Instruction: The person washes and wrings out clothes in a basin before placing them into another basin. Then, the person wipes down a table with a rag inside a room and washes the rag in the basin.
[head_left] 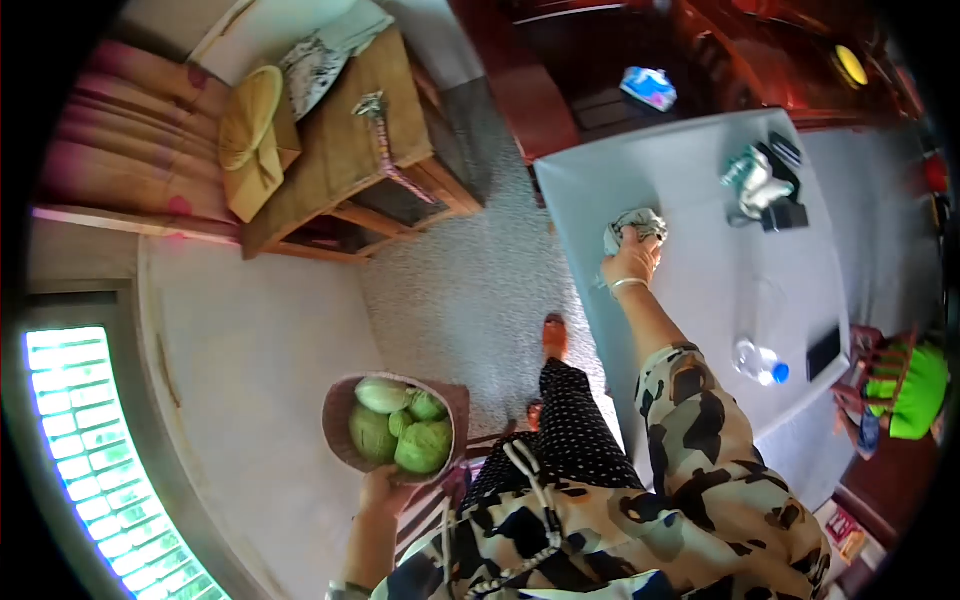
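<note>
Your blotchy shirt (610, 515) is hanging closest. Your right hand (632, 264) is clutching crumpled cloth (638, 216) beneath its fingers. Your left hand (382, 491) is touching a basket (459, 412), grip too hidden to tell.

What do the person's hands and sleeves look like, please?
The left hand and right hand are ungloved. A pale bracelet circles the right wrist. The right sleeve is cream with black and tan patches; little of the left sleeve shows.
</note>
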